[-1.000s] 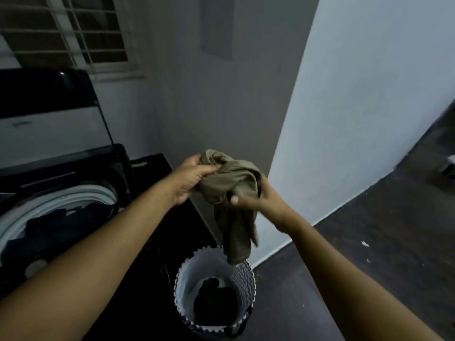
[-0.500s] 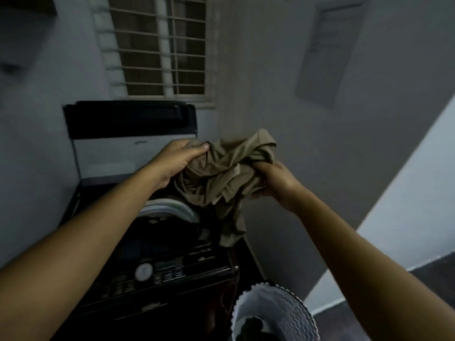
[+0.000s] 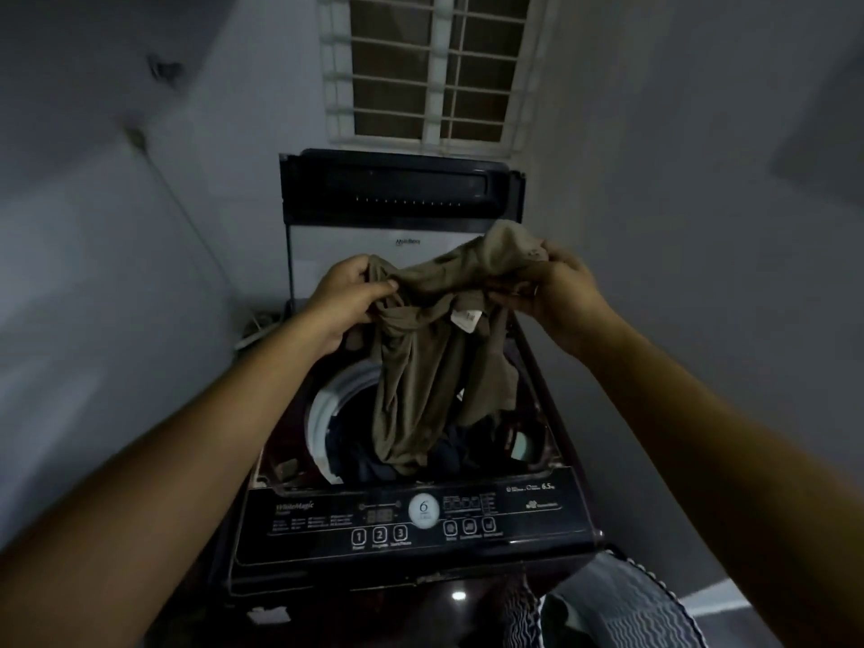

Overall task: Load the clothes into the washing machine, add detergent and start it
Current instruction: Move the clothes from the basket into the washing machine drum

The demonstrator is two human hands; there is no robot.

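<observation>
The olive garment (image 3: 435,367) hangs bunched from both hands over the open tub of the top-loading washing machine (image 3: 537,502). Its lower end drops into the tub mouth above the dark clothes (image 3: 451,456) lying inside; whether it touches them cannot be told. A white label (image 3: 467,316) shows near its top, toward 2 o'clock.

At 9 o'clock of the garment the white tub rim (image 3: 327,404) is exposed, with open room between cloth and rim. At 3 o'clock the cloth hangs close to the tub's right edge. The lid (image 3: 402,189) stands upright at 12 o'clock, behind the hands. The control panel (image 3: 327,521) runs along the front edge at 6 o'clock. Grey walls close in at 9 and 3 o'clock, and a barred window (image 3: 430,67) sits above the lid. A patterned laundry basket (image 3: 626,610) stands at 5 o'clock, just beside the machine's front corner.

The left hand (image 3: 346,301) pinches a fold at the garment's upper left between thumb and curled fingers. The right hand (image 3: 556,292) grips the upper right bunch, fingers curled over it and thumb underneath.
</observation>
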